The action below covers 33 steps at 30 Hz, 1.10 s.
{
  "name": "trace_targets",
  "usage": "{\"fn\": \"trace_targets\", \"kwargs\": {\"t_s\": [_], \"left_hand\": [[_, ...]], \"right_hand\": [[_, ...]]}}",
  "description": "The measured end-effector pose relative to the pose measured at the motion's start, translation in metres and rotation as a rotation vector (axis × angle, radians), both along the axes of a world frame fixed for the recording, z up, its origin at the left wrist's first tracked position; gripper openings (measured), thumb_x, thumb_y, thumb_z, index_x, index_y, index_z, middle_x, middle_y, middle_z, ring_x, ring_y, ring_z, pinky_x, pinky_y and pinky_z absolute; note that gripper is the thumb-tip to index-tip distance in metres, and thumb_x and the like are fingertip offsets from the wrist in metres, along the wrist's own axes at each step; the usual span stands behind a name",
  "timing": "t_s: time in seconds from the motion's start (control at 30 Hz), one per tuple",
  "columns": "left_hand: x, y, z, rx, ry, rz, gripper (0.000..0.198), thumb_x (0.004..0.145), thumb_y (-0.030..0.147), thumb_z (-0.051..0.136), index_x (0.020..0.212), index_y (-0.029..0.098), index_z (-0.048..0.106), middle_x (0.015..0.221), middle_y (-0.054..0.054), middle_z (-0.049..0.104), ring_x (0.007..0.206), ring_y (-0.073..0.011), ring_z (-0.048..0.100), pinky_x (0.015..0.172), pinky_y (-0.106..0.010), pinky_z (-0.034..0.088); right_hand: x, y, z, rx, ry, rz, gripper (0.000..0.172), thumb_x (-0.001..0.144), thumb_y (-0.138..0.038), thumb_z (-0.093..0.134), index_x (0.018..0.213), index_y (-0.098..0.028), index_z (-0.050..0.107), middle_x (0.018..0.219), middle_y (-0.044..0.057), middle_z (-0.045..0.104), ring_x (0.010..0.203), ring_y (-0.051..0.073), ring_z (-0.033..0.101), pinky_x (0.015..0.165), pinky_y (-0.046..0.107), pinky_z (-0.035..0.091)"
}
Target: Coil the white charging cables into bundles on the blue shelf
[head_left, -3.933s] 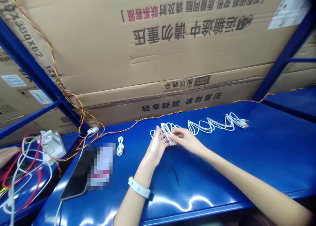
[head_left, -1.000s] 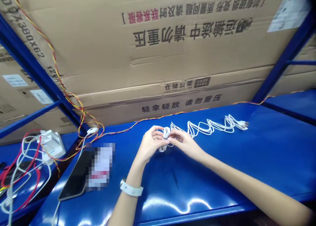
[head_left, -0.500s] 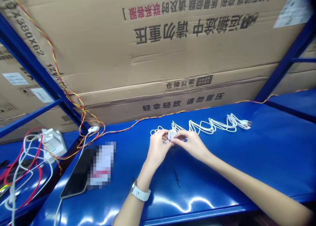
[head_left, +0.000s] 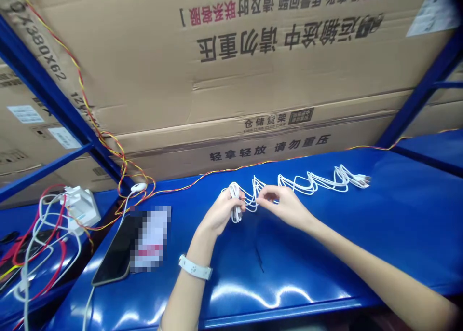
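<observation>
Blue steel shelf [head_left: 289, 258], near its back edge: long white charging cable [head_left: 311, 182] lying in loops, one end coiled and gripped in closed left hand [head_left: 220, 211]; right hand [head_left: 284, 208] curled beside it, grip unclear.

And here's the blue steel shelf [head_left: 325, 254], gleaming under the lights, with a white cable [head_left: 318, 184] looping along it, a twisted red-and-yellow wire [head_left: 224, 169] by the back edge, and a black smartphone [head_left: 110, 258] at left (partly hidden by a pixelated patch)!
</observation>
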<state>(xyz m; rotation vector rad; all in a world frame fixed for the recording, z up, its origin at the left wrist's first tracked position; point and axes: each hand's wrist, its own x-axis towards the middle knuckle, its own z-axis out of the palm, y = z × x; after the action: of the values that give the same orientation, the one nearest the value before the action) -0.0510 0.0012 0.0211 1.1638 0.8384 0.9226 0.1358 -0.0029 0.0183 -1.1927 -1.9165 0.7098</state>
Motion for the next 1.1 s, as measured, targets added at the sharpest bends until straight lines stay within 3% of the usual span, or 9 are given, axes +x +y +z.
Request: {"fn": "trace_targets", "kwargs": {"t_s": [0.23, 0.4, 0.6, 0.9, 1.0, 1.1], "left_hand": [[-0.013, 0.010, -0.002, -0.032, -0.133, 0.060, 0.021, 0.063, 0.011, 0.057, 0.077, 0.017, 0.044, 0.068, 0.003, 0.047, 0.054, -0.0056, 0.046, 0.053, -0.019, 0.039], [-0.016, 0.008, 0.000, -0.018, -0.104, -0.005, 0.027, 0.070, 0.033, 0.067, 0.085, 0.016, 0.051, 0.072, 0.002, 0.049, 0.055, -0.0052, 0.045, 0.056, -0.021, 0.039], [-0.020, 0.003, 0.005, 0.130, 0.188, -0.103, 0.029, 0.068, 0.037, 0.069, 0.083, 0.013, 0.062, 0.070, 0.000, 0.053, 0.058, -0.0080, 0.047, 0.056, -0.021, 0.038], [-0.008, 0.008, -0.009, 0.443, 0.725, 0.124, 0.013, 0.072, 0.029, 0.060, 0.070, 0.018, 0.066, 0.063, 0.000, 0.062, 0.060, -0.0134, 0.053, 0.057, -0.023, 0.035], [-0.003, 0.006, -0.011, 0.493, 0.792, 0.118, 0.009, 0.070, 0.026, 0.061, 0.069, 0.019, 0.067, 0.067, 0.000, 0.065, 0.064, -0.0153, 0.057, 0.060, -0.024, 0.036], [0.002, 0.004, -0.013, 0.430, 0.791, 0.116, 0.004, 0.067, 0.021, 0.063, 0.068, 0.019, 0.066, 0.068, -0.001, 0.066, 0.066, -0.0161, 0.058, 0.061, -0.025, 0.038]], "right_hand": [[0.011, 0.006, 0.009, -0.041, 0.028, 0.010, 0.021, 0.079, -0.037, 0.055, 0.071, -0.018, 0.060, 0.072, 0.004, 0.064, 0.065, 0.016, 0.057, 0.061, 0.028, 0.045], [0.016, 0.008, 0.013, 0.031, -0.010, -0.005, 0.021, 0.080, -0.036, 0.055, 0.071, -0.018, 0.060, 0.074, 0.003, 0.065, 0.066, 0.016, 0.057, 0.062, 0.028, 0.044], [0.027, 0.010, 0.022, 0.049, -0.079, 0.018, 0.018, 0.080, -0.035, 0.055, 0.075, -0.019, 0.061, 0.075, 0.003, 0.065, 0.064, 0.016, 0.056, 0.059, 0.027, 0.042], [0.026, 0.011, 0.012, 0.225, -0.378, -0.036, 0.012, 0.083, -0.025, 0.049, 0.076, -0.020, 0.057, 0.076, 0.003, 0.066, 0.069, 0.018, 0.058, 0.069, 0.031, 0.038], [0.026, 0.013, 0.006, 0.307, -0.483, -0.072, 0.013, 0.085, -0.023, 0.046, 0.076, -0.019, 0.055, 0.077, 0.004, 0.066, 0.069, 0.019, 0.057, 0.072, 0.033, 0.036], [0.024, 0.013, 0.002, 0.371, -0.560, -0.082, 0.015, 0.087, -0.021, 0.043, 0.076, -0.019, 0.053, 0.077, 0.005, 0.065, 0.070, 0.019, 0.057, 0.072, 0.034, 0.035]]}}
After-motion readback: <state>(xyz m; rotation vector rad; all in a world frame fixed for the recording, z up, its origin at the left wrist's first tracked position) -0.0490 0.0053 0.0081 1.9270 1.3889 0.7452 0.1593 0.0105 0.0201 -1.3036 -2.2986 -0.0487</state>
